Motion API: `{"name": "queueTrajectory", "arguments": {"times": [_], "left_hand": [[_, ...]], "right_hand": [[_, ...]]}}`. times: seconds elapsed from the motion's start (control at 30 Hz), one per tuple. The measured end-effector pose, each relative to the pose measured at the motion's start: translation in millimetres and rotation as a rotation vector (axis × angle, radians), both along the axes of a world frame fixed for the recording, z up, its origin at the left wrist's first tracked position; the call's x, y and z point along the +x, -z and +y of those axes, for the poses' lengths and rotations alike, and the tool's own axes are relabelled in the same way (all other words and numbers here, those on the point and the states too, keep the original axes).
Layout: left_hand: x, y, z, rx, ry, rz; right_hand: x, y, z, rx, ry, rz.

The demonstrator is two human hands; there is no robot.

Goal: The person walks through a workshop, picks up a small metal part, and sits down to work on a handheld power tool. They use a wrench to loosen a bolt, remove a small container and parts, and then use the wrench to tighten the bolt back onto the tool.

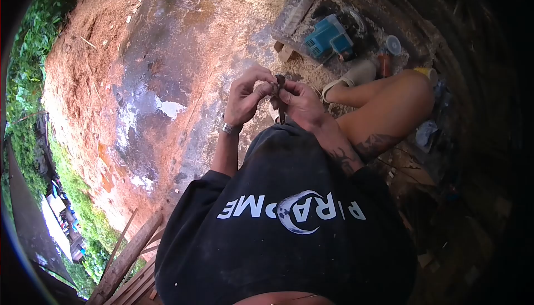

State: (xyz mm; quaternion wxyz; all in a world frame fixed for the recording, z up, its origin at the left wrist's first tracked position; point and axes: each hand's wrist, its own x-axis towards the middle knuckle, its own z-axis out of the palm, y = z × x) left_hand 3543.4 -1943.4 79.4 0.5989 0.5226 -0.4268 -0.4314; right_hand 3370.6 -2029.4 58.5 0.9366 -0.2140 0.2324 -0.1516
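Observation:
In front of my chest, both hands meet around a small, narrow dark-brown piece (281, 117), which stands lengthwise between my fingers. Its kind is not clear, as the fingers cover much of it. My left hand (245, 96), with a watch at the wrist, pinches its upper part between thumb and fingers. From the other side, my right hand (305, 106) has its fingers closed on the same piece. Below them is the hem of my black shirt (289, 155), and my bent right leg (384, 102) is beside the right forearm.
A teal power tool (328, 37) lies among sawdust by a wooden beam (300, 7). Near my tan shoe (361, 73) are a reddish jar (385, 64) and a round whitish lid (393, 44). Poles (125, 257) lean at lower left; reddish ground (89, 77) stretches along the left.

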Motion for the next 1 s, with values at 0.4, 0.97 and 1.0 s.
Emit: {"name": "queueTrajectory", "arguments": {"times": [0.4,0.97,1.0], "left_hand": [[-11,-4,2,0.056,-0.031,0.134],[-9,1,-3,0.124,-0.062,0.112],[-8,2,-4,0.123,-0.056,0.095]], "right_hand": [[-3,10,7,-0.138,0.052,0.118],[-1,26,3,-0.057,-0.006,0.053],[1,29,3,-0.087,0.003,0.047]]}}
